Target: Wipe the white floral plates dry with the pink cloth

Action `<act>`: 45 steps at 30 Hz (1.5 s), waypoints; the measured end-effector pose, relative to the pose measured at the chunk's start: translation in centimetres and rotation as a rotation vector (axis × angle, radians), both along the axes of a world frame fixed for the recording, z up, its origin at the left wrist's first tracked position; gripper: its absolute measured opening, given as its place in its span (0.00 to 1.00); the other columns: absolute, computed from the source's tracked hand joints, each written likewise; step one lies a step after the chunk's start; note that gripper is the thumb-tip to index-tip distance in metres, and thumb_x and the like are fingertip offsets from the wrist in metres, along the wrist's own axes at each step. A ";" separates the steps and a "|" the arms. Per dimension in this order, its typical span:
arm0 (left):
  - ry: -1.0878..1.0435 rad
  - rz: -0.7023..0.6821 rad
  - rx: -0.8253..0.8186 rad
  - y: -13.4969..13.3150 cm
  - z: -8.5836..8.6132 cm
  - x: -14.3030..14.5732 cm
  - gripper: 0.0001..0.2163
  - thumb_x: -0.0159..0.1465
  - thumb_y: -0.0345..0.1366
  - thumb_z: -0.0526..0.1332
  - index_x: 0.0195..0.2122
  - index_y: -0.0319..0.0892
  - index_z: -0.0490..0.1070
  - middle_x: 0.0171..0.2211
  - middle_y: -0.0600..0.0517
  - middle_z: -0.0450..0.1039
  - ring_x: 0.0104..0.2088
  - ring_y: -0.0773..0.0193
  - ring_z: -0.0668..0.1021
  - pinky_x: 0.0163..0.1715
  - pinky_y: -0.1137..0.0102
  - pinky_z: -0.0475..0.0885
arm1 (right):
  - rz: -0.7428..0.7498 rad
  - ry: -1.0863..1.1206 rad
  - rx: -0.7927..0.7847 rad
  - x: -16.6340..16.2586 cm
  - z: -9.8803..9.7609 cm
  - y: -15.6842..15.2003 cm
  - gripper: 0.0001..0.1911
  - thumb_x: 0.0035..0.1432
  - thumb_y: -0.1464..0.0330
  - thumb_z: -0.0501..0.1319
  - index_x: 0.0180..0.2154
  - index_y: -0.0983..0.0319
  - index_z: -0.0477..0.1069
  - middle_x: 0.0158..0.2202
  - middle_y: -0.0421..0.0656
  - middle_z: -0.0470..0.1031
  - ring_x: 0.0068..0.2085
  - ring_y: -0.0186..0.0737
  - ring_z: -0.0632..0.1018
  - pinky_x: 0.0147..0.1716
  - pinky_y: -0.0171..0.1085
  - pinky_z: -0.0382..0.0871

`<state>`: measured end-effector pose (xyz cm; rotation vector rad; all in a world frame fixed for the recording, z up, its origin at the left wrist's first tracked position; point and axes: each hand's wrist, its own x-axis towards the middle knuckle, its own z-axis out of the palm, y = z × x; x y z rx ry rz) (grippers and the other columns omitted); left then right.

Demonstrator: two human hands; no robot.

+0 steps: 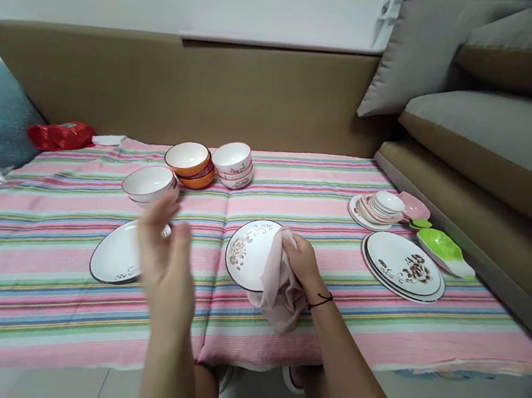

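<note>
My right hand (pixel 301 261) is closed on a crumpled pinkish-beige cloth (pixel 278 301) and, through it, on the right rim of a round white plate (pixel 253 254). This plate has a dark edge and brown flower decoration, and it is tilted above the striped cover. My left hand (pixel 165 255) is raised with the thumb apart from the fingers; it is smeared by motion and holds nothing that I can see. Behind it is another white plate (pixel 115 253), partly hidden by the hand. A white bowl stack (pixel 148 181) stands just beyond the left fingertips.
Orange bowls (pixel 189 160) and white patterned bowls (pixel 232 161) stand stacked at the back. On the right are stacked flowered plates (pixel 397 257), small dishes (pixel 384 205), a pink dish (pixel 415 206) and a green leaf-shaped dish (pixel 444 246). A red bundle (pixel 63 135) lies far left. Cushions (pixel 491 134) rise on the right.
</note>
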<state>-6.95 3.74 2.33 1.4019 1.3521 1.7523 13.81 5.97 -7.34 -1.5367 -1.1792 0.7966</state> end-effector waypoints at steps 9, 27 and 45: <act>-0.602 -0.511 -0.637 3.7 -5.4 4.5 0.25 0.63 0.55 0.52 0.54 0.45 0.69 0.57 0.47 0.70 0.54 0.51 0.74 0.47 0.60 0.74 | -0.147 0.335 0.099 -0.5 1.3 -0.1 0.16 0.56 0.54 0.57 0.33 0.61 0.66 0.26 0.38 0.66 0.28 0.35 0.66 0.27 0.33 0.61; -0.700 -0.501 -0.777 4.0 -5.6 4.0 0.23 0.61 0.52 0.59 0.47 0.37 0.74 0.42 0.42 0.79 0.42 0.51 0.80 0.42 0.63 0.76 | 0.002 0.019 0.047 0.7 2.1 -0.5 0.18 0.60 0.54 0.53 0.27 0.59 0.60 0.24 0.37 0.62 0.28 0.35 0.63 0.27 0.34 0.56; -0.815 -0.475 -0.769 3.7 -5.7 3.9 0.22 0.62 0.49 0.58 0.49 0.37 0.74 0.44 0.42 0.78 0.45 0.52 0.79 0.48 0.62 0.73 | 0.149 0.057 0.033 0.5 2.8 -0.8 0.10 0.57 0.60 0.59 0.38 0.59 0.68 0.36 0.39 0.72 0.38 0.40 0.71 0.36 0.35 0.63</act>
